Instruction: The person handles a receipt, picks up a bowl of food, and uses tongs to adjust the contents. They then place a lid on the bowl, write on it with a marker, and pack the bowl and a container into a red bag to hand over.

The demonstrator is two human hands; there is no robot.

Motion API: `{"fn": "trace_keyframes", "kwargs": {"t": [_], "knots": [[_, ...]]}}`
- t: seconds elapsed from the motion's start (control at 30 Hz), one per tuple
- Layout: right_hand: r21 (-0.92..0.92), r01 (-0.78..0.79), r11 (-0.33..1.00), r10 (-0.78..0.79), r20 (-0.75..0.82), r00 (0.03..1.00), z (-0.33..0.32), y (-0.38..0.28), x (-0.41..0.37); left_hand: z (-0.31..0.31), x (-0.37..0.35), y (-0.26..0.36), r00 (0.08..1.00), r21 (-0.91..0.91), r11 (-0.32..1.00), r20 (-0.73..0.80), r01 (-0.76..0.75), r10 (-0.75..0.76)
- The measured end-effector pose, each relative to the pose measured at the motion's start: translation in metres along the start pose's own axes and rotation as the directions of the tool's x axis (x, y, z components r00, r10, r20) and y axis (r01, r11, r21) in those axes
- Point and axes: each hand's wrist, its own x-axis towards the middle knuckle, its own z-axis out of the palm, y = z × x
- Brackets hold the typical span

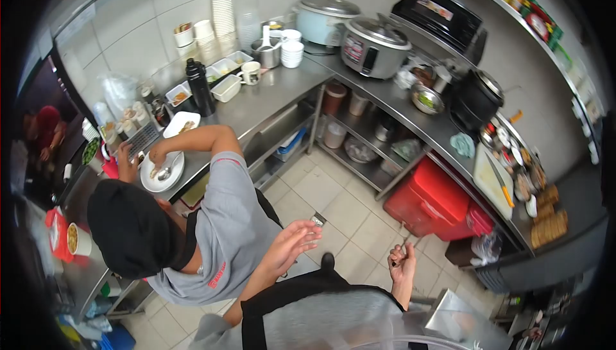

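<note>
My left hand (pixel 292 247) is raised in front of my apron (pixel 289 291), its fingers stretched out and nothing in them. To the right, my right hand (pixel 402 263) is closed around a thin metal utensil (pixel 405 243); its exact kind is too small to make out. Beyond that hand stands a red bin (pixel 428 199) under the counter. A co-worker (pixel 212 241) in a grey shirt and black cap stands just left of my left hand. This person's hand reaches over a white plate (pixel 173 180) with a spoon (pixel 165 173) on it.
A steel counter (pixel 269 96) runs along the wall, with a grey rice cooker (pixel 375 45), a black soup kettle (pixel 478 98) and stacked cups (pixel 222 10). At the right, a knife (pixel 499 179) lies on a cutting board (pixel 491 186). The tiled floor (pixel 346 196) separates me from the counters.
</note>
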Motion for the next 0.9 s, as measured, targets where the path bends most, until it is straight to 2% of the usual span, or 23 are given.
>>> {"fn": "trace_keyframes", "kwargs": {"t": [0.03, 0.07, 0.17, 0.23, 0.27, 0.3, 0.37, 0.43, 0.5, 0.53, 0.57, 0.6, 0.63, 0.67, 0.7, 0.77, 0.83, 0.9], "knots": [[-0.054, -0.09, 0.994, 0.091, 0.011, 0.996, 0.01, 0.0, 0.025, 0.0, -0.004, 0.006, 0.997, 0.008, 0.999, -0.067, -0.042, 0.043], [-0.22, -0.136, 0.966, 0.154, 0.065, 0.986, 0.038, 0.002, 0.043, -0.002, -0.006, 0.007, 0.988, 0.016, 0.997, -0.133, -0.079, 0.081], [-0.611, -0.093, 0.786, 0.216, 0.131, 0.968, 0.13, 0.021, 0.108, -0.012, 0.01, 0.004, 0.933, 0.007, 0.971, -0.276, -0.238, 0.231], [-0.822, 0.113, 0.558, 0.313, 0.335, 0.889, 0.174, 0.038, 0.179, -0.018, 0.034, 0.006, 0.88, 0.03, 0.949, -0.367, -0.314, 0.303], [-0.843, 0.21, 0.496, 0.332, 0.407, 0.851, 0.21, 0.049, 0.199, -0.017, 0.048, 0.003, 0.848, 0.031, 0.936, -0.414, -0.351, 0.332], [-0.848, 0.309, 0.431, 0.358, 0.475, 0.804, 0.247, 0.058, 0.22, -0.013, 0.06, 0.0, 0.822, 0.012, 0.926, -0.456, -0.378, 0.342], [-0.686, 0.695, 0.217, 0.282, 0.725, 0.628, 0.302, 0.095, 0.308, -0.013, 0.081, 0.014, 0.755, 0.02, 0.896, -0.53, -0.443, 0.385], [-0.593, 0.775, 0.217, 0.241, 0.802, 0.547, 0.381, 0.131, 0.363, -0.012, 0.096, 0.018, 0.701, 0.07, 0.884, -0.582, -0.462, 0.412], [-0.235, 0.971, 0.05, 0.13, 0.965, 0.227, 0.46, 0.177, 0.434, -0.01, 0.102, 0.02, 0.593, 0.115, 0.863, -0.682, -0.491, 0.428], [-0.302, 0.953, 0.009, 0.199, 0.935, 0.294, 0.502, 0.191, 0.45, -0.008, 0.107, 0.021, 0.528, 0.129, 0.849, -0.733, -0.513, 0.43], [-0.212, 0.977, -0.008, 0.104, 0.972, 0.212, 0.529, 0.221, 0.495, -0.005, 0.109, 0.022, 0.468, 0.145, 0.83, -0.768, -0.538, 0.438], [-0.22, 0.961, -0.17, 0.154, 0.957, 0.246, 0.558, 0.239, 0.529, -0.002, 0.111, 0.019, 0.419, 0.157, 0.816, -0.795, -0.556, 0.438], [-0.248, 0.912, -0.327, 0.119, 0.946, 0.3, 0.581, 0.257, 0.55, -0.001, 0.114, 0.018, 0.381, 0.163, 0.806, -0.816, -0.568, 0.434], [-0.332, 0.86, -0.388, 0.184, 0.886, 0.425, 0.605, 0.259, 0.542, 0.003, 0.114, 0.018, 0.338, 0.169, 0.789, -0.836, -0.591, 0.432], [-0.376, 0.799, -0.47, 0.187, 0.842, 0.506, 0.625, 0.269, 0.549, 0.004, 0.116, 0.016, 0.286, 0.177, 0.775, -0.861, -0.607, 0.42], [-0.302, 0.814, -0.496, 0.227, 0.86, 0.457, 0.649, 0.287, 0.574, 0.006, 0.118, 0.01, 0.196, 0.192, 0.76, -0.901, -0.621, 0.387], [-0.23, 0.836, -0.498, 0.193, 0.911, 0.365, 0.664, 0.304, 0.601, 0.01, 0.12, 0.004, 0.138, 0.22, 0.737, -0.91, -0.639, 0.391], [-0.455, 0.817, -0.354, 0.134, 0.84, 0.525, 0.685, 0.322, 0.62, 0.013, 0.124, 0.003, 0.093, 0.238, 0.722, -0.918, -0.65, 0.387]]}}
